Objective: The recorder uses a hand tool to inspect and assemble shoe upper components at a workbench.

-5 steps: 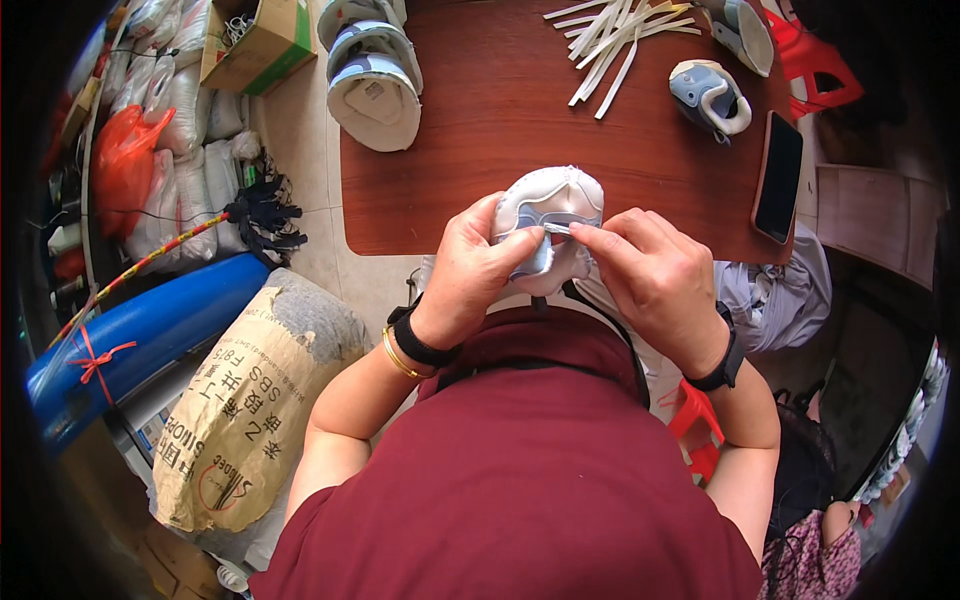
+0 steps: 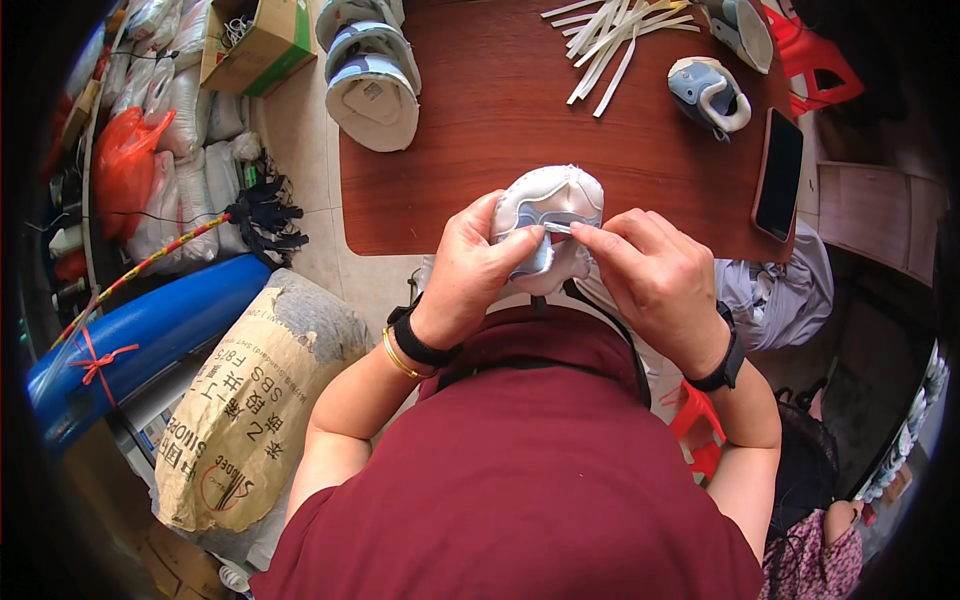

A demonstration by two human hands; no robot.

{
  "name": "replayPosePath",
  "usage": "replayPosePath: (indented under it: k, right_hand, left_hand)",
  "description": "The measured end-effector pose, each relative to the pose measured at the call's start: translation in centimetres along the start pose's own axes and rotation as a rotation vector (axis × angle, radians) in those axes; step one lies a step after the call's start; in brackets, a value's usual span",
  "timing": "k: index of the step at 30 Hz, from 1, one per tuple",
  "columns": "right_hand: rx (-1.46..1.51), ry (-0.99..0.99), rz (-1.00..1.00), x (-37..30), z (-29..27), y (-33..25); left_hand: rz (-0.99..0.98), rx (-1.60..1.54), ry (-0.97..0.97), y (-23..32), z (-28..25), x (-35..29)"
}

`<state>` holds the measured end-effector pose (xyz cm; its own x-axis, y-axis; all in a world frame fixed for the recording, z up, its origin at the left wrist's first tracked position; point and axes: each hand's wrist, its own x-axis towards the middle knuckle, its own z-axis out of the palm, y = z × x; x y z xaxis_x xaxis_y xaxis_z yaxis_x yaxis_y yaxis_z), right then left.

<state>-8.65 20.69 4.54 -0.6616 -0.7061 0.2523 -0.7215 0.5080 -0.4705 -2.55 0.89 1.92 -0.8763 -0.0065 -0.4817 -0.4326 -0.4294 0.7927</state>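
A white and light-blue shoe upper [image 2: 562,188] is held in front of my chest, at the near edge of the table. My left hand [image 2: 474,250] wraps round its left side, thumb pressed on the blue part by the opening. With thumb and forefinger pinched together, my right hand [image 2: 652,272] grips the edge of the opening from the right. A narrow pale band runs between my two thumbs; whether it is a loose strip or part of the upper I cannot tell. The fingers beneath the upper are hidden.
On the brown table [image 2: 520,110] lie a stack of shoe uppers [image 2: 375,105], a pile of white strips [image 2: 612,50], a small blue-white shoe upper [image 2: 705,95] and a phone [image 2: 777,175]. A big paper sack [image 2: 250,410] and blue roll [image 2: 160,330] stand at the left.
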Motion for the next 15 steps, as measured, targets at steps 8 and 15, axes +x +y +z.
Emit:
replayPosePath:
  k: [8,15]
  right_hand:
    - [-0.024,0.01,0.008,0.1,0.0,0.1]
    - [-0.198,-0.052,-0.054,-0.8,-0.1,-1.0]
  left_hand:
    - [0.036,0.041,0.002,0.1,0.1,0.5]
    - [0.088,0.134,-0.002,-0.1,0.4,0.0]
